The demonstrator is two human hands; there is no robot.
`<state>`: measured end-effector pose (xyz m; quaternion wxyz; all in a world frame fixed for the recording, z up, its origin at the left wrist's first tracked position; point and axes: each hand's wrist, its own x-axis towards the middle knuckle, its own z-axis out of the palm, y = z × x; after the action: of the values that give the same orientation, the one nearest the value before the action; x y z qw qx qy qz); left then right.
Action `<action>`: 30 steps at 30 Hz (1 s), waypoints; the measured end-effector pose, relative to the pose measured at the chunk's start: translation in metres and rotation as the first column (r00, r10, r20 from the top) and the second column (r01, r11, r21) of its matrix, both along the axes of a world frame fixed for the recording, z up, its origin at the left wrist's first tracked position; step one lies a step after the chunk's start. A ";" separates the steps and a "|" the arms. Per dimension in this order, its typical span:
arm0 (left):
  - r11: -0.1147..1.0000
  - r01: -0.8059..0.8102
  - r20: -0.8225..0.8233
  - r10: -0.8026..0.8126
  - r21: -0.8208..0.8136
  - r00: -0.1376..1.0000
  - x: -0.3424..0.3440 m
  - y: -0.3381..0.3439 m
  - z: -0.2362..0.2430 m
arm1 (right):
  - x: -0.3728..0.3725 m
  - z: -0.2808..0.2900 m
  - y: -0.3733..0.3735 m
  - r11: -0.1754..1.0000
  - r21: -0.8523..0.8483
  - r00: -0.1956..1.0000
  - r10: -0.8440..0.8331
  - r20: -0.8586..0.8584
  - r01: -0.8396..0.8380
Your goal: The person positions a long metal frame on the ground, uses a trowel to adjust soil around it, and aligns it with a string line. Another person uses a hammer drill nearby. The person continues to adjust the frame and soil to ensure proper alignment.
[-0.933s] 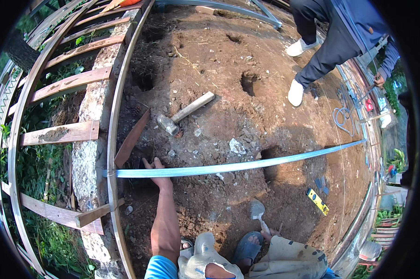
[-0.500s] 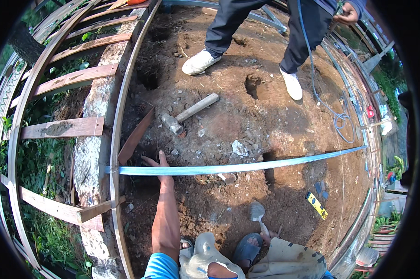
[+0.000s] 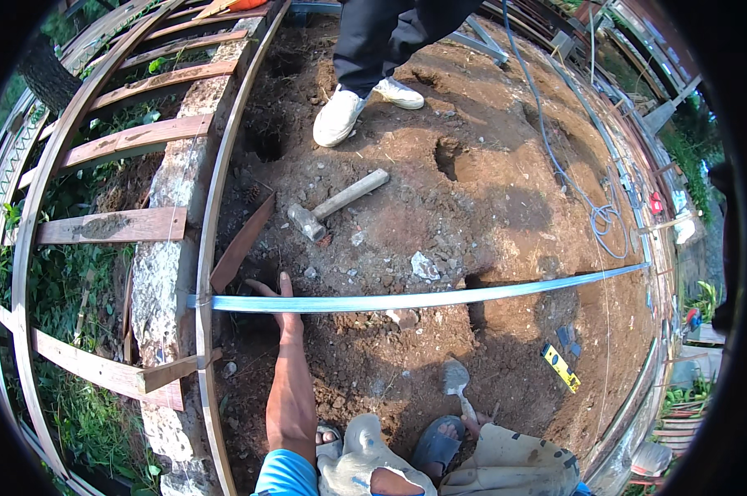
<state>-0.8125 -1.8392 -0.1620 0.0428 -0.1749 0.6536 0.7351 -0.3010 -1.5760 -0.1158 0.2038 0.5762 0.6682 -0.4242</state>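
Just beyond the spread left hand (image 3: pixel 281 299), under the long silvery metal strip (image 3: pixel 406 299), lies a wooden-handled sledgehammer (image 3: pixel 334 204); right hand unseen.

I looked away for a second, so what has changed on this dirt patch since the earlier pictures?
The other person's white shoes walked from the upper right toward the upper left, nearer the hammer. The left hand stays at the long metal straightedge. Hammer, trowel and yellow level lie unmoved.
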 end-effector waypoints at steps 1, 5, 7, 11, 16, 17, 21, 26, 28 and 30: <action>0.992 0.054 -0.049 -0.060 -0.111 0.997 0.003 0.000 0.002 | 0.000 0.000 0.000 1.000 -0.001 1.000 0.001 0.000 -0.001; 0.785 0.205 -0.156 -0.357 -0.585 0.921 0.010 0.002 0.004 | 0.001 -0.002 0.002 1.000 -0.001 1.000 0.004 -0.001 -0.004; 0.555 0.218 -0.131 -0.521 -0.803 0.843 0.013 0.005 0.000 | 0.002 -0.003 0.003 1.000 -0.001 1.000 0.005 -0.002 -0.005; 0.314 0.080 -0.199 -0.757 -0.946 0.623 0.016 0.012 -0.009 | 0.008 -0.004 0.003 1.000 -0.004 1.000 -0.002 -0.004 0.002; 0.388 0.139 -0.225 -0.753 -0.911 0.619 0.033 0.011 -0.007 | 0.016 -0.004 0.001 1.000 -0.009 1.000 -0.007 -0.011 0.007; 0.348 0.238 -0.114 -0.747 -0.907 0.655 0.040 0.008 -0.004 | 0.016 -0.004 0.001 1.000 -0.012 1.000 -0.007 -0.011 0.007; 0.844 0.269 -0.148 -0.373 -0.464 0.916 0.076 -0.015 0.005 | 0.019 -0.004 0.000 1.000 -0.018 1.000 0.002 -0.015 -0.003; 0.994 -0.064 0.115 0.054 0.084 0.992 0.086 -0.046 -0.001 | 0.020 -0.002 -0.001 1.000 -0.025 1.000 0.016 -0.020 -0.016; 0.963 -0.250 0.262 0.218 0.097 0.940 0.078 -0.052 -0.009 | 0.020 -0.001 -0.001 1.000 -0.025 1.000 0.018 -0.021 -0.019; 0.931 -0.325 0.308 0.263 0.168 0.914 0.064 -0.054 -0.019 | 0.019 0.000 -0.001 0.999 -0.024 0.999 0.022 -0.026 -0.022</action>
<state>-0.7489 -1.8929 -0.1811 0.0420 -0.3684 0.5232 0.7673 -0.2817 -1.5768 -0.1156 0.2068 0.5607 0.6719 -0.4375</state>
